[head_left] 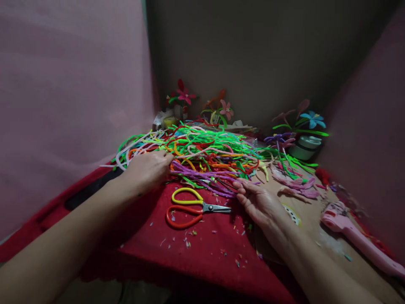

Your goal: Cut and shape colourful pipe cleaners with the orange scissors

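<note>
A loose bundle of purple pipe cleaners (207, 174) lies across the front of a big tangled heap of pipe cleaners (215, 141) in green, orange, red, white and pink. My left hand (150, 169) is closed at the bundle's left end, its fingertips partly hidden. Palm turned up, my right hand (257, 200) has its fingers curled and pinched at the right end of the purple stems. Just below the bundle, between both hands, lies a pair of scissors (202, 208) with one yellow and one red handle, blades pointing right.
Red cloth (142, 245) covers the table, strewn with tiny clippings. On the right, a pink glue gun (357, 238) rests on a brown board (272, 190). Pipe-cleaner flowers (186, 96) stand along the back, including a blue one (313, 119) near a pale container (305, 147).
</note>
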Demonstrator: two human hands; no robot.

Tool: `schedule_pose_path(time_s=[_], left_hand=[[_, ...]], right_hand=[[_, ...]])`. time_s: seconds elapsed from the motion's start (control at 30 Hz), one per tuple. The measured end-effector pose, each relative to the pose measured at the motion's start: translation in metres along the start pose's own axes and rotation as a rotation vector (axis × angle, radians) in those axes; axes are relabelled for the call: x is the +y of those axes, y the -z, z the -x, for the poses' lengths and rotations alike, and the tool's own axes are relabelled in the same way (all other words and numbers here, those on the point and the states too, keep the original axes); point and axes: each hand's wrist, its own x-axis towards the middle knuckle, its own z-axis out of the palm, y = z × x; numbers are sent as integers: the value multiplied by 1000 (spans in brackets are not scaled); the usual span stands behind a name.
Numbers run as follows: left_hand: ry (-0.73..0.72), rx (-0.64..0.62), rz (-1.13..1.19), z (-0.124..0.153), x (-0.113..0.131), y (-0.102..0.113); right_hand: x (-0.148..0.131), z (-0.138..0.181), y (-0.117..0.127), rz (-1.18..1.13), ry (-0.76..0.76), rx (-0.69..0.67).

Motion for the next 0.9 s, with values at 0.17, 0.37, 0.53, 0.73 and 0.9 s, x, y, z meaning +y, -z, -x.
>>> schedule_pose_path(time_s=[0.17,0.37,0.53,0.73,0.9], left_hand=[[-243,127,218,-10,30,1],[-420,68,177,-31,53,-16],[-373,50,197,-33,56,-23],[-380,119,290,-40,51,-36],[-425,126,356,-39,45,-42]], right_hand=[[-3,1,-1,16,-25,-27],[-11,3,-1,40,6,-9],[-4,5,-2,175,104,-67],[-2,5,-1,323,198,-59],[-3,4,-1,354,242,-43]])
